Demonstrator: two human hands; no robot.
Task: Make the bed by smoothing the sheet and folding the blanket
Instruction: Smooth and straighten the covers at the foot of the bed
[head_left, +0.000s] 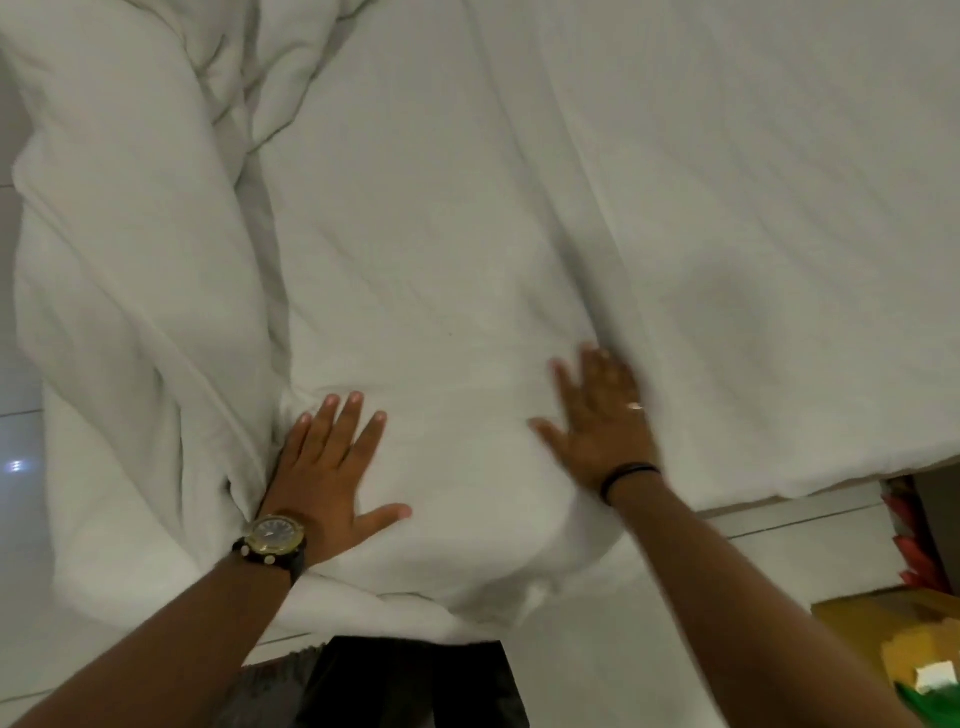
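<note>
A white sheet (519, 182) covers the bed and fills most of the view, with soft creases running across it. A bulky white blanket (130, 286) lies bunched along the left side and hangs over the bed's edge. My left hand (332, 467), with a gold watch on the wrist, lies flat with fingers spread on the sheet, right beside the blanket's fold. My right hand (602, 421), blurred, with a ring and a black wristband, lies flat on the sheet to the right, fingers apart. Neither hand holds any cloth.
A pale tiled floor (21, 467) shows at the left. A yellow cardboard box (893, 629) and red packaging (909, 540) sit on the floor at the lower right, below the bed's corner. Dark trousers (405, 680) show at the bottom centre.
</note>
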